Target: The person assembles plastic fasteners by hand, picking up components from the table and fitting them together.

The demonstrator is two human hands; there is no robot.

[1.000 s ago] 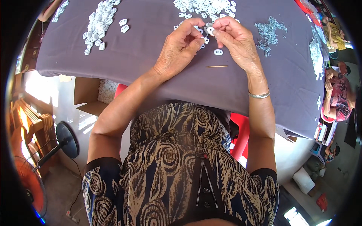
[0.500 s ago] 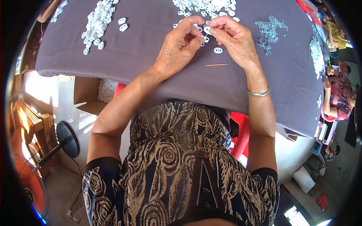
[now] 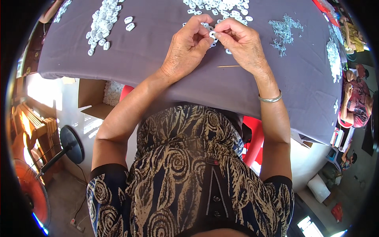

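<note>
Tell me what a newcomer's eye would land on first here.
Probably the right hand pinching a small white piece close to the fingertips of the left hand, upper middle of the view. Next, on the dark tablecloth, a white heap to the left, another heap beyond the hands, and blue-grey bits to the right. Below, the swirl-patterned garment fills the lower middle.

White pieces (image 3: 104,23), grey tablecloth (image 3: 138,49), tan-swirled dress (image 3: 177,160)
</note>
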